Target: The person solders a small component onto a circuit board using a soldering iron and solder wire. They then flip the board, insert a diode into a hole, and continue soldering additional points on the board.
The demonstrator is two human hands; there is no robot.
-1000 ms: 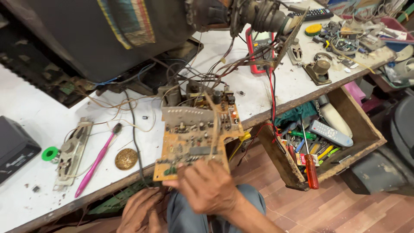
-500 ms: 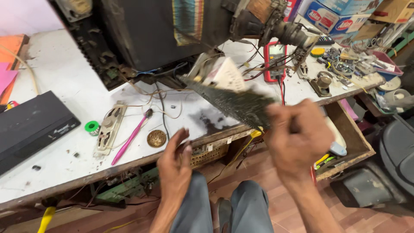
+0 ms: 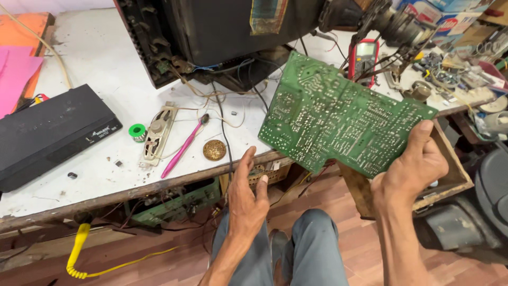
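Nearest to me, my left hand (image 3: 247, 198) is hanging open above my knees, fingers spread, gripping nothing, just short of the surface (image 3: 95, 175) edge. My right hand (image 3: 415, 169) is pinching the green circuit board (image 3: 338, 119) by its lower right corner, thumb on the solder side, and holding it tilted up in the air over the front edge, solder joints facing me.

I am judging the main risk to be that one-corner grip: the board is wide, and a slip could be dropping it against the open wooden drawer (image 3: 450, 175) below. Wires (image 3: 381, 58) seem to be running from behind its upper edge toward the dark television chassis (image 3: 233, 37); I cannot tell how much slack they have, so tipping the board further may be straining a joint.

On the surface beyond my left hand are lying a round brass-coloured tin (image 3: 214, 150), a pink toothbrush (image 3: 182, 148) and a green solder spool (image 3: 137, 131). Farther right, a red multimeter (image 3: 363, 58) is sitting just behind the board's top corner, where a swing could be knocking it.
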